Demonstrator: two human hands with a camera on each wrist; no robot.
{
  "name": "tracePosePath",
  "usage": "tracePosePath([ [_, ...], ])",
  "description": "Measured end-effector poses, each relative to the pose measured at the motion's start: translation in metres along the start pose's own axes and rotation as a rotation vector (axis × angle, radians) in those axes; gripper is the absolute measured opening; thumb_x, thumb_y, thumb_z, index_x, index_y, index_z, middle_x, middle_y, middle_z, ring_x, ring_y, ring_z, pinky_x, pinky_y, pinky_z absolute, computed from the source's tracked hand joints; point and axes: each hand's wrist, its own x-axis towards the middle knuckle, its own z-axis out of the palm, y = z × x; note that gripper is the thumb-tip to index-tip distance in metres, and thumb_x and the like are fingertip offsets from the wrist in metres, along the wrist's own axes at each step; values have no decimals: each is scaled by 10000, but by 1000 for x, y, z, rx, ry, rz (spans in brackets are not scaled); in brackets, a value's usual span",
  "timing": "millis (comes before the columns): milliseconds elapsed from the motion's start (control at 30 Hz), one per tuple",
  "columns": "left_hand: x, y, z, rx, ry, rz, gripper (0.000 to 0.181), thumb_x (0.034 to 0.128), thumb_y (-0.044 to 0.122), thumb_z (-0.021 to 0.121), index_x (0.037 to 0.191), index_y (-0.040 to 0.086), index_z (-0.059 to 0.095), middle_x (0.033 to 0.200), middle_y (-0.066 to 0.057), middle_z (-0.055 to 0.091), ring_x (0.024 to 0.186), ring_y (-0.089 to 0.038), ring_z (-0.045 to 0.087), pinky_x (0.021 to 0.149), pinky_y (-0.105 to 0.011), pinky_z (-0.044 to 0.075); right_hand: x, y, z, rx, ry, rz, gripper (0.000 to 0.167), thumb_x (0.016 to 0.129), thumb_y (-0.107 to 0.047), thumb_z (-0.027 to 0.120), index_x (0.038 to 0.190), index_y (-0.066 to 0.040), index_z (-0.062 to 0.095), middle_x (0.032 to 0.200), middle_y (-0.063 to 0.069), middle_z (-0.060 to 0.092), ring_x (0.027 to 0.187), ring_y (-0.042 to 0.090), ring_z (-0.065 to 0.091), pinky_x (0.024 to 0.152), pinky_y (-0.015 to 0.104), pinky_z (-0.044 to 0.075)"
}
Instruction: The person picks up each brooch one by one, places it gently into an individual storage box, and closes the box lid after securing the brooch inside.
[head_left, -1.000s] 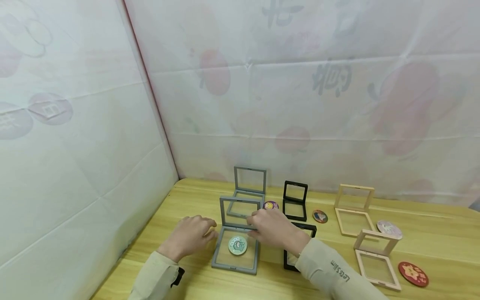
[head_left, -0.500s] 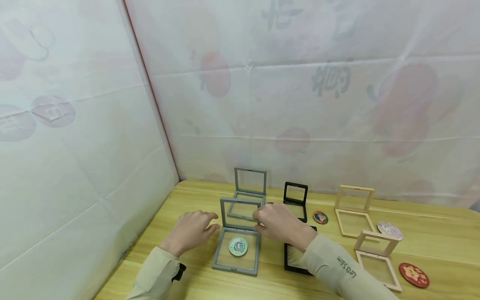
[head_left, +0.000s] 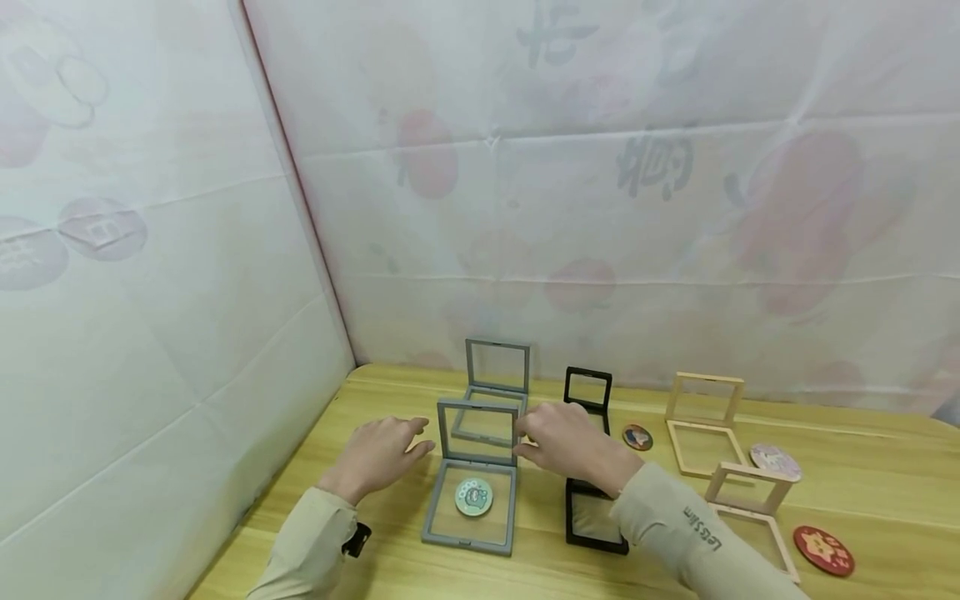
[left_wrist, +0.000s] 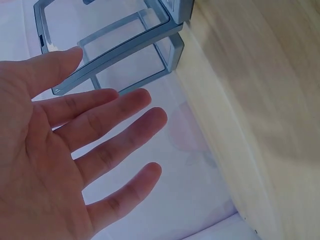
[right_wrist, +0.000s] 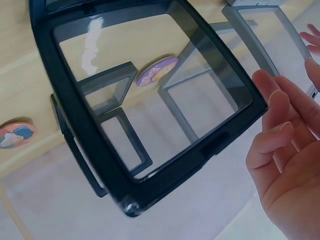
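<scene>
A grey hinged display frame [head_left: 467, 543] stands with its lid raised, near the table's front left. On its clear lower film lies a round mint-green badge [head_left: 474, 497] with a cartoon figure. My left hand [head_left: 378, 457] hovers left of this frame; its fingers spread apart and hold nothing in the left wrist view. To the right of the raised lid is my right hand [head_left: 570, 442], fingers loosely bent, with nothing in them in the right wrist view. That hand and forearm partly cover a black frame [head_left: 596, 543]. A purple badge [right_wrist: 157, 70] shows only in the right wrist view.
Behind stand another grey frame [head_left: 498, 342] and a small black frame [head_left: 588, 371]. Two beige frames, one at the back [head_left: 708, 377] and one nearer [head_left: 757, 472], stand right. Badges lie beside them: dark round [head_left: 637, 437], pale pink [head_left: 776, 462], red [head_left: 823, 550]. Printed cloth walls border the table.
My right hand has drawn a little to the right, off the grey frame's lid edge. The left hand stays nearly in place. The badge and frames have not moved.
</scene>
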Motion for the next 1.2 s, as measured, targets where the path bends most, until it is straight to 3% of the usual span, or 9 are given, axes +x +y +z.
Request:
tracePosePath([
  [100,2,-1,1,-13,-16,-14,377,1001,239,660,1247,-47,672,532,60,428,504,-71,415,570,-365,508,-2,2,-2,-4,6,16,123,887,-202,803,806,-134,739,655,-63,617,503,22,500,456,205,413],
  [200,5,-2,0,-31,-12,-26,375,999,230,662,1249,-49,670,603,2,557,560,-129,542,591,-384,521,-2,2,-3,-45,33,36,164,878,-196,811,755,-135,722,599,-70,566,463,21,445,423,204,361],
  [333,8,-3,-2,-50,-8,-52,362,997,225,664,1244,-38,676,908,-116,737,812,-251,709,728,-464,575,0,3,-5,-75,53,80,278,887,-173,799,662,-133,640,524,-57,470,435,37,368,411,200,263],
  [433,9,-4,-3,-79,-19,-69,373,1008,232,649,1267,-35,667,1041,-168,740,904,-297,719,770,-485,576,2,1,-7,-51,48,134,305,896,-167,788,660,-129,599,531,-51,463,441,43,370,413,199,251],
  [567,11,-5,-4,-125,-24,-71,388,1016,241,636,1293,-30,653,1088,-179,733,951,-306,716,798,-494,574,4,0,-8,-14,33,183,247,892,-181,796,728,-102,628,590,-43,528,459,47,436,402,203,301],
  [900,12,-5,-3,-188,-57,-40,462,1012,275,642,1353,-34,601,1187,-190,706,1037,-329,703,860,-511,560,6,-1,-6,58,15,167,195,902,-170,783,880,-33,647,615,-47,517,490,44,451,412,201,329],
  [1200,10,-1,-6,-235,-50,-16,484,1036,286,603,1394,-37,566,1232,-192,689,1054,-341,695,866,-521,556,8,-6,-5,109,-2,168,223,942,-187,746,1012,-6,638,585,-49,486,450,51,450,405,218,335],
])
